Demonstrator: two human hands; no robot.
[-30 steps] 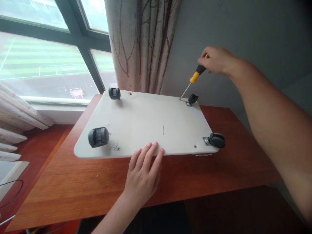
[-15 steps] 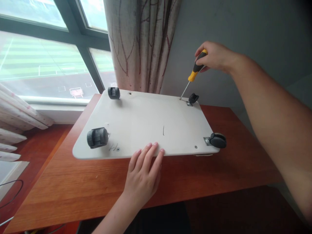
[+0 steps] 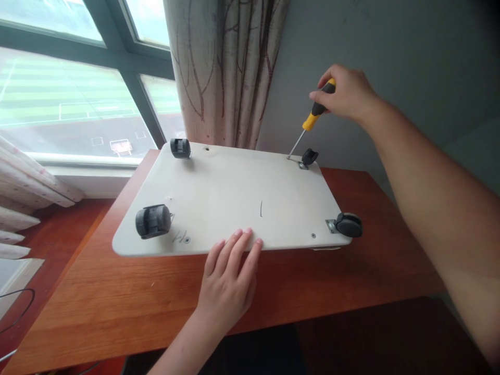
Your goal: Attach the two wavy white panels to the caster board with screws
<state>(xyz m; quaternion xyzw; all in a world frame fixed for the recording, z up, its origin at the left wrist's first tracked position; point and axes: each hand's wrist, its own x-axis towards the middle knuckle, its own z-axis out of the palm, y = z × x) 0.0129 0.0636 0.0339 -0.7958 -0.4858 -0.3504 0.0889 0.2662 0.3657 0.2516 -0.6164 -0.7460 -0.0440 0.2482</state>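
My right hand [image 3: 346,96] is closed around the yellow-and-black handle of a screwdriver [image 3: 311,120]. Its tip meets a screw spot near the far edge of a white board [image 3: 230,190], just left of the far-right caster [image 3: 310,157]. My left hand [image 3: 230,276] lies over the board's near edge with fingers stretched and resting on top; its thumb is hidden. Black casters stick up at the other corners: far left [image 3: 180,148], near left [image 3: 153,221] and near right [image 3: 349,225]. A screw [image 3: 313,236] shows near the right front edge, another screw [image 3: 187,240] near the left front.
The board is on a reddish-brown wooden table [image 3: 117,307]. Behind it hang a patterned curtain [image 3: 226,73] and a grey wall [image 3: 410,47]. A window [image 3: 74,109] is at the left, with a cable [image 3: 31,304] near the floor there.
My right hand has turned a little on the screwdriver handle, its fingers shifting position. The tip stays at the same spot. My left hand keeps its place on the edge; the view shifts slightly.
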